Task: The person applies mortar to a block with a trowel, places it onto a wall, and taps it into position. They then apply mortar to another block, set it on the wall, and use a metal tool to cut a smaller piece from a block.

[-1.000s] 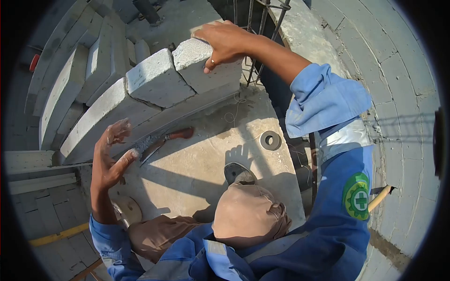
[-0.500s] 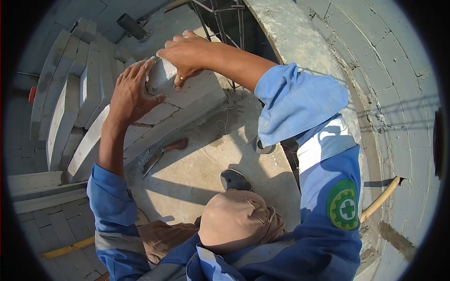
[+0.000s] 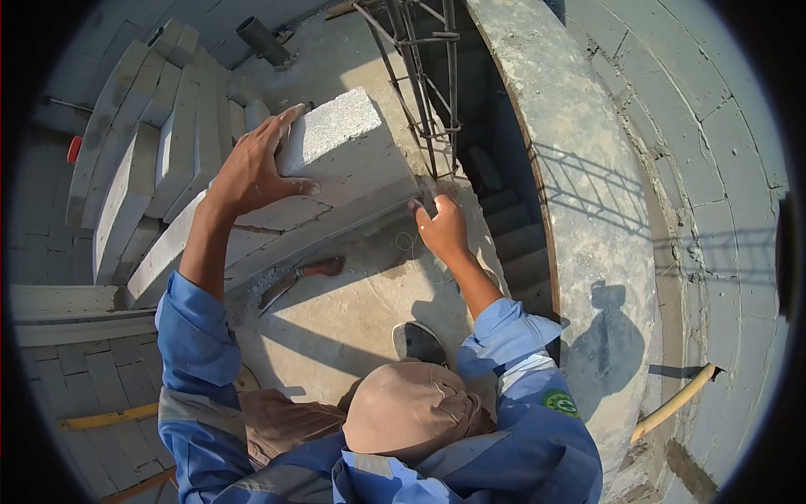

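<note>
A pale lightweight concrete block [image 3: 340,168] lies on top of a low course of similar blocks [image 3: 336,220], its rough white end lit by the sun. My left hand [image 3: 252,172] grips its near-left part, thumb on the front face and fingers over the top edge. At the right end of the course is my right hand [image 3: 442,225], low by the foot of a rebar column [image 3: 424,92]. Its thumb and fingers are apart. A thin looped string [image 3: 405,242] hangs just left of it.
More blocks [image 3: 172,151] are stacked at left. On the floor lies a machete-like blade with a brown handle [image 3: 323,266]. A stair opening [image 3: 508,218] drops away at right beside a concrete ledge [image 3: 579,193]. A grey pipe [image 3: 262,40] stands at the back; a yellow hose [image 3: 676,403] leaves the right wall.
My right hand has let go of the block's top and moved down and right to the end of the course. My left hand stays on the block. The view has shifted slightly right.
</note>
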`<state>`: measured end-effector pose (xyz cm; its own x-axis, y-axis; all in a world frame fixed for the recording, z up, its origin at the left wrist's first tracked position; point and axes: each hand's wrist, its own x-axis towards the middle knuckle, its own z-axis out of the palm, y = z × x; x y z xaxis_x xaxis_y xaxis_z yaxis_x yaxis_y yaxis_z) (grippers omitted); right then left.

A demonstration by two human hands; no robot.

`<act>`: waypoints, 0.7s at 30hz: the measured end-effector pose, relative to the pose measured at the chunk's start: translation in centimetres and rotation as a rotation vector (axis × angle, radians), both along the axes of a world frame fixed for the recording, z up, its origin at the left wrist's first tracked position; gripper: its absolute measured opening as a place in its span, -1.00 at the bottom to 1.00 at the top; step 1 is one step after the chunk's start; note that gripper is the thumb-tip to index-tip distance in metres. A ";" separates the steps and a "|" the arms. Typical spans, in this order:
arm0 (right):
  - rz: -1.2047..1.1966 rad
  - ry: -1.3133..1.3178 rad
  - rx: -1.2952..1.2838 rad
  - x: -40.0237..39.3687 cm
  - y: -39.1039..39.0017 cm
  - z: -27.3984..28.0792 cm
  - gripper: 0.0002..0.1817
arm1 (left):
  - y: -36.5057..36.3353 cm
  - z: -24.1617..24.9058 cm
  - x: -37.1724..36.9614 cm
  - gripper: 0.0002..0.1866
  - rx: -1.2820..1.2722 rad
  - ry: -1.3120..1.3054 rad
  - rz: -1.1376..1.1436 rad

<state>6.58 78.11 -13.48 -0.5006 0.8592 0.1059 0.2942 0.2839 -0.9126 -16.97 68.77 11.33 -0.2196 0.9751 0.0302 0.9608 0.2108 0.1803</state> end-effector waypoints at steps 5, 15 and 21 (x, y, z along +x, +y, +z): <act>-0.036 0.092 0.286 -3.3 0.6 -1.3 -0.33 | 1.0 0.5 0.9 0.15 -0.086 0.002 0.066; -0.043 0.217 0.234 -4.9 1.1 -1.8 -0.53 | 0.7 -0.1 -0.3 0.11 -0.019 -0.044 0.047; -0.024 0.252 0.212 -5.0 1.2 -1.2 -0.56 | 0.7 0.0 -0.2 0.10 -0.031 -0.049 0.022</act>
